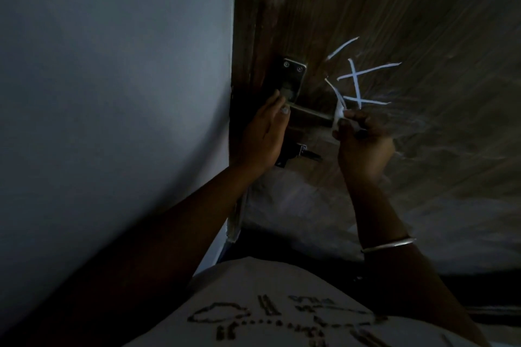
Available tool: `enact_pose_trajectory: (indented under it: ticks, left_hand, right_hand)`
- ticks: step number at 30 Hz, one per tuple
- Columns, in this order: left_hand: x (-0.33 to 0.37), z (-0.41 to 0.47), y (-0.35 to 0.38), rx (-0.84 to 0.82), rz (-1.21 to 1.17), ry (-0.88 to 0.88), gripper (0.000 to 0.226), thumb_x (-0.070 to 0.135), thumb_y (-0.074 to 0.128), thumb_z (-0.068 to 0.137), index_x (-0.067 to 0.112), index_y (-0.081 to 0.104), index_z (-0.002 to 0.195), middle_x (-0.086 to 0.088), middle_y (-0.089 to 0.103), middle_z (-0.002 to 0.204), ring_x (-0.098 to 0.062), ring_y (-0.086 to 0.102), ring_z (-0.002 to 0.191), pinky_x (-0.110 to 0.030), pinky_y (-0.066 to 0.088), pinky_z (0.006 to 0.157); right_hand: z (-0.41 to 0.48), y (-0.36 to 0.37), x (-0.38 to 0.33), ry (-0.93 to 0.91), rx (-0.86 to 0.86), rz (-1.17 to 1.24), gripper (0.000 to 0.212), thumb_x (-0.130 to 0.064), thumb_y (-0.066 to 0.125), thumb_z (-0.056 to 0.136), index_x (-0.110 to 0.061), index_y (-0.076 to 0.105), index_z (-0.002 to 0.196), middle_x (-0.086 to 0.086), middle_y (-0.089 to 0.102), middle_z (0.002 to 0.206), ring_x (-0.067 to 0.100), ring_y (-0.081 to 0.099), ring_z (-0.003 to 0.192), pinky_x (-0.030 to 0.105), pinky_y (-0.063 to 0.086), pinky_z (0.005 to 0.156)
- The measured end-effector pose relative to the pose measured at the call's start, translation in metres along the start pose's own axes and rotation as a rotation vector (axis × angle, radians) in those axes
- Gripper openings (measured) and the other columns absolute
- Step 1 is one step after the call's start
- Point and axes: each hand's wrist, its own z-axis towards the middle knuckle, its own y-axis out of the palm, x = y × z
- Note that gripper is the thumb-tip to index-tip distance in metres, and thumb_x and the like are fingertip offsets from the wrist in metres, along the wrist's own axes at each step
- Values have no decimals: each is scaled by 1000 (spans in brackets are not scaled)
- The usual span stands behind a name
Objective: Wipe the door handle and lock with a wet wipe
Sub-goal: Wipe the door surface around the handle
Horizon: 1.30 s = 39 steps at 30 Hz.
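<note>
Door handle (pixel 308 115), wipe (pixel 338 115) at its right end.
Wipe pinched in right hand (pixel 363 146); left hand (pixel 265 132) open, bracing the plate (pixel 293 79). Risk: small wad slipping; latch (pixel 298 153) missed in dimness.

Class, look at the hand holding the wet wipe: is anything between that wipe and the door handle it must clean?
Nothing visible. The right hand pinches the wet wipe right at the free end of the door handle. The left hand rests at the handle's other end, by the lock plate.
</note>
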Motion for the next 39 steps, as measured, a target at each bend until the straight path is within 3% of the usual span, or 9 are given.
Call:
enact_pose_trajectory:
  ticks: [3,6,9,12,16,21,31,35,39]
  left_hand:
    - [2,0,0,34,-27,-15,56,41,33,86,13,45,133,-5,38,146,-17,35,135,-31,29,111]
    - [7,1,-1,51,-33,-18,56,45,33,85,15,48,131,-3,43,144,-14,37,133,-30,30,111]
    - [16,7,-3,64,-55,14,56,45,32,85,15,48,130,-2,43,144,-14,38,132,-31,30,111]
    - [23,18,-7,77,-75,24,57,50,31,85,22,45,133,2,42,144,-10,38,132,-37,29,114]
    - [32,27,-10,59,-131,40,52,50,32,89,25,45,133,1,48,139,-7,43,125,-40,32,112]
    - [34,28,-11,30,-179,-29,69,66,33,77,30,40,135,-2,44,142,-15,43,129,-45,33,111]
    - [40,27,-13,-11,-164,-47,70,69,30,75,35,34,137,1,38,147,-13,38,133,-43,30,113]
    - [45,29,-14,-8,-116,-50,51,44,26,95,23,29,141,-2,31,151,-14,29,137,-22,22,107]
    - [39,29,-13,-18,-112,-43,53,50,28,93,28,29,141,-1,30,151,-16,28,138,-28,22,111]
  right_hand:
    - [5,1,-9,-122,11,-28,20,-17,60,82,-29,67,97,7,69,94,24,68,84,41,56,76]
    - [7,1,-22,-322,32,-135,19,-5,60,82,-13,70,95,14,66,95,23,66,84,35,55,75]
    - [6,6,-37,-503,-52,-264,23,2,62,78,-3,70,99,24,61,104,31,65,88,31,53,74]
    - [13,24,-51,-688,-178,-411,29,-8,54,83,0,66,109,30,58,116,40,62,102,39,53,85]
    - [33,57,-68,-741,-303,-504,41,-26,36,98,-11,49,134,9,48,139,22,42,130,31,34,108]
    - [47,78,-68,-1007,-206,-742,39,-21,46,88,-2,61,119,15,57,130,31,54,119,41,46,91]
    - [51,81,-54,-1142,-137,-880,39,-24,46,93,-1,58,123,16,52,136,29,48,127,45,26,110]
    - [50,71,-40,-1040,-112,-967,45,-26,49,94,-1,47,132,15,42,144,28,38,134,47,17,112]
    - [51,74,-51,-931,-98,-964,55,-33,35,96,0,36,139,17,33,148,30,31,138,47,21,112]
